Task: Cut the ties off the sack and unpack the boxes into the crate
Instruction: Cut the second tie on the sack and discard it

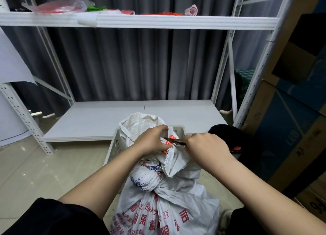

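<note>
A white woven sack (164, 204) with red and blue print stands on the floor between my knees, its neck bunched and knotted. My left hand (151, 141) grips a fold of the sack's top. My right hand (206, 146) holds a cutting tool (174, 140), its dark blades pointing left into the fold by a red label. Behind the sack sits a white perforated crate (112, 146), mostly hidden by the sack. No boxes show.
A white metal rack stands ahead with a low shelf (123, 118) and an upper shelf (141, 22) carrying plastic bags. A black bin (229, 134) is at the right of the crate. Stacked cardboard boxes (291, 128) line the right side. Tiled floor (35, 164) lies at the left.
</note>
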Motion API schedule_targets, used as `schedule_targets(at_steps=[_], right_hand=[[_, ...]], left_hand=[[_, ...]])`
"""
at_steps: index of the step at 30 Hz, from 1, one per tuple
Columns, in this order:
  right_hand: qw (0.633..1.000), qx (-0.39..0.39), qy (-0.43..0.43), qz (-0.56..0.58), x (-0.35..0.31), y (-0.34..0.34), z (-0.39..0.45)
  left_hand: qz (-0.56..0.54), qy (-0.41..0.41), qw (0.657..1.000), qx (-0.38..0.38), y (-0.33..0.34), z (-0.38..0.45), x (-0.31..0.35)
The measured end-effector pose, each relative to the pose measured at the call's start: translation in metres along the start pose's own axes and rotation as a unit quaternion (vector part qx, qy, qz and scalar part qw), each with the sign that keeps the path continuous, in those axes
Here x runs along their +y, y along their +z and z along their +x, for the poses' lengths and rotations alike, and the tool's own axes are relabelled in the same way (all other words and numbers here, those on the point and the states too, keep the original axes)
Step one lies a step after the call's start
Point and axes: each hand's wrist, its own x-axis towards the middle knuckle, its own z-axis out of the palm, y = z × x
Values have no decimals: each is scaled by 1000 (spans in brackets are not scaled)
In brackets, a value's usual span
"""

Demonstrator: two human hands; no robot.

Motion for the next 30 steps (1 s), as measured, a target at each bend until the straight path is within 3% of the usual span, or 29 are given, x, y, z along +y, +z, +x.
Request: schedule_targets(at_steps=[10, 15, 19, 22, 26, 30], right_hand=[[1000, 7, 9, -3, 2, 6, -4], [999, -47, 1, 27, -3, 20, 0], [993, 10, 74, 91, 17, 25, 0], [979, -3, 120, 163, 27, 30, 5], [911, -45, 184, 367, 30, 50, 13], [742, -31, 218, 633, 31, 66, 12]], left_hand=[[-28, 0, 1000, -4, -1, 3, -6], [-86, 13, 996, -4, -7, 2, -1], [-21, -35, 999, -12, -11, 1, -7], [77, -43, 996, -16, -6, 0, -6], [233, 18, 969, 81, 1, -1, -2], [199, 36, 968, 152, 11, 0, -3]])
